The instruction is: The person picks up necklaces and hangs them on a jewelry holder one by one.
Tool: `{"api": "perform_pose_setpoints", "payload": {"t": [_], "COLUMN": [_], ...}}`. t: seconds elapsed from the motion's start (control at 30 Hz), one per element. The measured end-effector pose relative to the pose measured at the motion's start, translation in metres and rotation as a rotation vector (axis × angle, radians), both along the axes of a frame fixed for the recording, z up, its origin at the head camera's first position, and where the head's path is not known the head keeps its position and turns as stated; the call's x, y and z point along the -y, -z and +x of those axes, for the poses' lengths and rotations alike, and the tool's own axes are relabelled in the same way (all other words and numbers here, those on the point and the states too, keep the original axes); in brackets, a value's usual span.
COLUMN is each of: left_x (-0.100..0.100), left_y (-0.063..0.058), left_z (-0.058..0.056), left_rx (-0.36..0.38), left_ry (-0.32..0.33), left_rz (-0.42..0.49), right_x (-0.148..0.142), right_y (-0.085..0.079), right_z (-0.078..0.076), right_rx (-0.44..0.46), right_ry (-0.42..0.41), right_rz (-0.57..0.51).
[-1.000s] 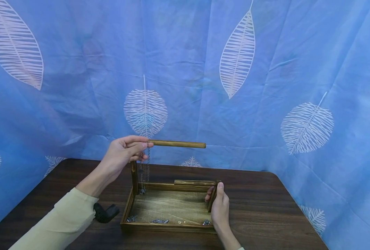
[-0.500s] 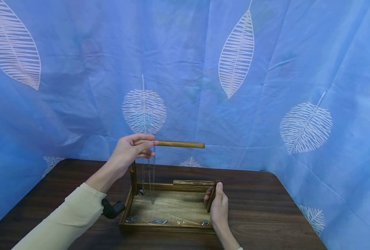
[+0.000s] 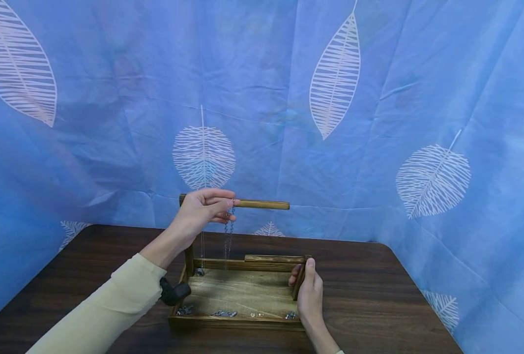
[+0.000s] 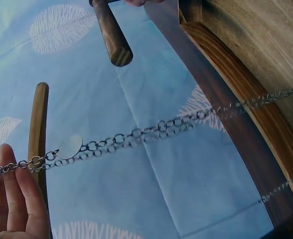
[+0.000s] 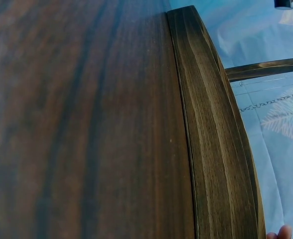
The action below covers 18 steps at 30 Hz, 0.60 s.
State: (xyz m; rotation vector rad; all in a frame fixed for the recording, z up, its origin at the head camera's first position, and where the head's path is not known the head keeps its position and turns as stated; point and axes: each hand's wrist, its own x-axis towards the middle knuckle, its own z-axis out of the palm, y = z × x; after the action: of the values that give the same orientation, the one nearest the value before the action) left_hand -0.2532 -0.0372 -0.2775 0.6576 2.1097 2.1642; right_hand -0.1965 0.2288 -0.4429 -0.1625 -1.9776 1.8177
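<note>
My left hand point(image 3: 204, 209) pinches a silver chain necklace point(image 3: 228, 231) just in front of the upper bar point(image 3: 264, 204) of a wooden jewelry stand. In the left wrist view the doubled necklace point(image 4: 136, 133) runs from the fingers point(image 4: 29, 199), with a round disc point(image 4: 69, 147) on it. A thinner necklace point(image 3: 202, 246) hangs nearer the left post, its pendant low over the tray. At the right, my right hand point(image 3: 311, 290) grips the short post point(image 3: 299, 282) below the lower bar point(image 3: 275, 259), thumb in front and fingertips behind.
The stand's tray point(image 3: 231, 290) holds several small jewelry piles along its front edge, among them a silver heap point(image 3: 224, 313) and gold-coloured pieces point(image 3: 256, 314). The dark wooden table point(image 3: 368, 295) lies beneath. A blue leaf-patterned cloth point(image 3: 262, 98) hangs behind.
The left hand has slid rightward along the upper bar, carrying the necklace with it, and the left end of the bar now shows. The right hand keeps its place on the post.
</note>
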Motion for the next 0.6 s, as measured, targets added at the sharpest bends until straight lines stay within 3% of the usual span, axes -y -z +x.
{"api": "perform_pose_setpoints", "payload": {"t": [0.6], "left_x": [-0.057], "left_y": [-0.004], "left_z": [-0.011], "left_rx": [-0.002], "left_ry": [0.060], "left_rz": [-0.008], "right_x": [-0.003], "right_y": [0.003], "right_z": [-0.001], "right_rx": [0.008], "right_ry": [-0.012], "right_rz": [0.024]}}
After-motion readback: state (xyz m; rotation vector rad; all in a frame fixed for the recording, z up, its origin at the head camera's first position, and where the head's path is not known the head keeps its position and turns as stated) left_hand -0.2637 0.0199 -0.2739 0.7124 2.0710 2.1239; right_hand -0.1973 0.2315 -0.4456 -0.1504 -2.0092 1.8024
